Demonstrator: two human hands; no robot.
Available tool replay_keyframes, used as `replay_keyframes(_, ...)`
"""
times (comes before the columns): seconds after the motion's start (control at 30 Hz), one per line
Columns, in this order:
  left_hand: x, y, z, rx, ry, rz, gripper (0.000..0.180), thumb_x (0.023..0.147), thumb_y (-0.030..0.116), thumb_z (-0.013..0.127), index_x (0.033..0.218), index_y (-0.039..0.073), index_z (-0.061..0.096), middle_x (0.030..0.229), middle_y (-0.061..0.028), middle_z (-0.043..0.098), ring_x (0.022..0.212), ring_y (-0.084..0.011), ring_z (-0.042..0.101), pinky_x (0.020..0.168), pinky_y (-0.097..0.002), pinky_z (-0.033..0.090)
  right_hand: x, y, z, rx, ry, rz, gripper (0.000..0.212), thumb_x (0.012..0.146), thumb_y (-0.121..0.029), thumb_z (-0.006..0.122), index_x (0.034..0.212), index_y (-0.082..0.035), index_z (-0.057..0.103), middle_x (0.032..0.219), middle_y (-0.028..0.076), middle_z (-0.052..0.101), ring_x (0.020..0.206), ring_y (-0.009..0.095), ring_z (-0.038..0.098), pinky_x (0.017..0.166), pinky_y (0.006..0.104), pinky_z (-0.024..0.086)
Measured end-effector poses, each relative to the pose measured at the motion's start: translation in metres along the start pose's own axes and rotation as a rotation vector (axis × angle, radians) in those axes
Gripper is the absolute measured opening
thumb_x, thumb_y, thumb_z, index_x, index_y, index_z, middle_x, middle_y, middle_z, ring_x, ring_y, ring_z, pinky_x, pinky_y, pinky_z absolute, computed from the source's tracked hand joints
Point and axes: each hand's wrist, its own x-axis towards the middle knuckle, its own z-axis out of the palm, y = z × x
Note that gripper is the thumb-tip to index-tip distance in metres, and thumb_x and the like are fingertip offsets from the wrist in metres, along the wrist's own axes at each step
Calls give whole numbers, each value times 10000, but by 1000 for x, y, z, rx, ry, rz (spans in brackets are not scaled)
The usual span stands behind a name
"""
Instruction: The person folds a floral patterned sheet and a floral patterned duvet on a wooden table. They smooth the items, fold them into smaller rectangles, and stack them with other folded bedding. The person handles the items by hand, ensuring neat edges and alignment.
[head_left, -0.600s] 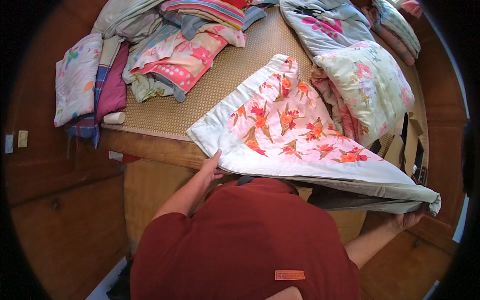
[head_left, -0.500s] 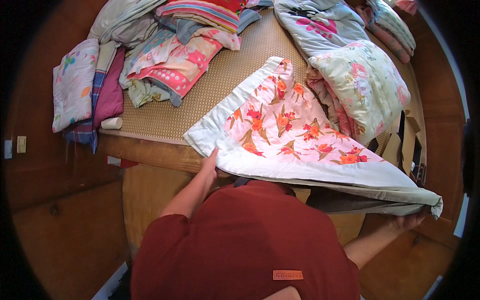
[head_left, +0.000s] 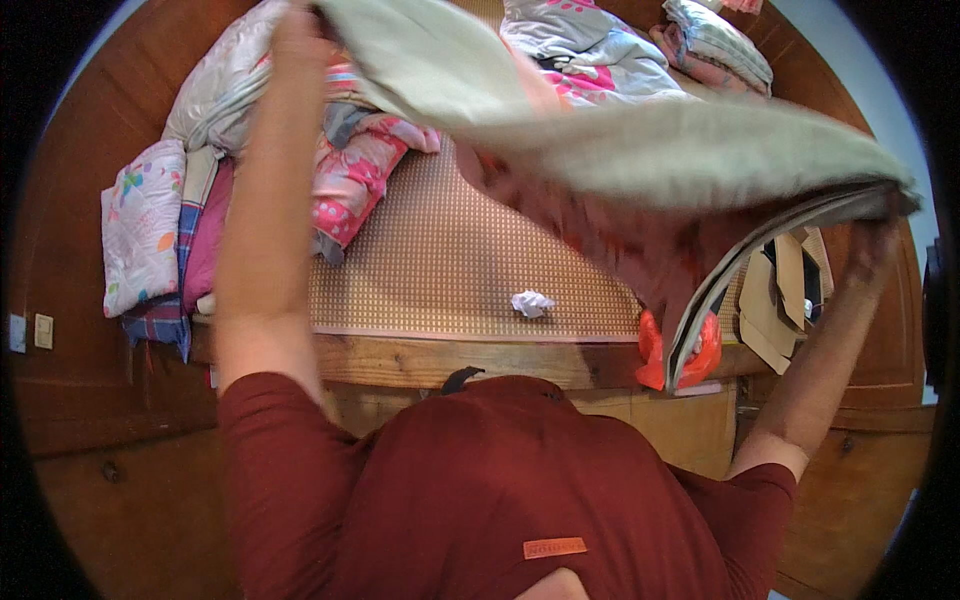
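Both my arms are raised, stretching a floral bed sheet [head_left: 640, 150] in the air above the bed. Its pale grey-green side faces up, blurred by motion, while a shaded reddish side hangs beneath. My left hand [head_left: 301, 38] grips one corner at the top left, close to the upper rim of the picture. At the far right, my right hand [head_left: 876, 238] is closed on the opposite corner, its fingers partly hidden under the cloth. From there a loose edge droops in a curve toward the front of the bed.
On the woven mat [head_left: 420, 260] lies crumpled white paper [head_left: 531, 304]. A red plastic bag [head_left: 708, 345] rests at the wooden bed edge, beside a cardboard box [head_left: 772, 310]. Folded bedding [head_left: 145, 228] is piled at left; a grey blanket [head_left: 615, 55] lies at the back.
Both hands have risen, lifting the sheet off the bed; my left hand moved up and to the left. The white paper and red bag now show. The sheet's floral side has turned downward.
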Motion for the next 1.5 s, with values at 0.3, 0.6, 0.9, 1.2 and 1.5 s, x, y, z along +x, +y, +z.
replay_keyframes(0.3,-222,231,-114,355,460,739,318,865,201,497,1112,1,499,1093,-156,567,955,-266,568,802,-376,480,-53,45,-15,646,-606,124,409,871,-246,505,1241,-91,423,1288,72,430,1209,244,371,1023,396,276)
replay_keyframes(0.6,-402,39,-219,191,1173,449,380,837,235,490,1162,39,473,1161,-100,528,1061,-250,504,881,-432,423,-211,186,9,77,-168,796,250,874,-119,464,1114,-57,501,1036,63,563,887,199,578,710,341,514)
replay_keyframes(0.9,-532,-76,-331,36,1568,132,347,786,215,530,1117,120,496,1071,-55,557,943,-224,540,745,-411,470,-358,312,-67,-50,41,1112,210,848,-78,457,1026,-151,542,817,63,617,570,223,607,393,291,483)
replay_keyframes(1.2,-534,-76,-305,-57,1578,115,371,782,319,553,1104,139,521,1071,-35,560,962,-223,541,779,-433,455,-356,282,-72,-75,444,1465,328,841,-423,483,1023,-159,551,880,26,608,671,227,588,588,393,493)
replay_keyframes(1.5,-498,-65,-320,268,1616,137,309,786,142,560,1086,72,527,1063,-93,570,1014,-258,543,804,-403,497,-351,389,-78,-315,83,1666,171,785,-280,555,805,-115,591,700,51,607,555,210,569,422,373,477)
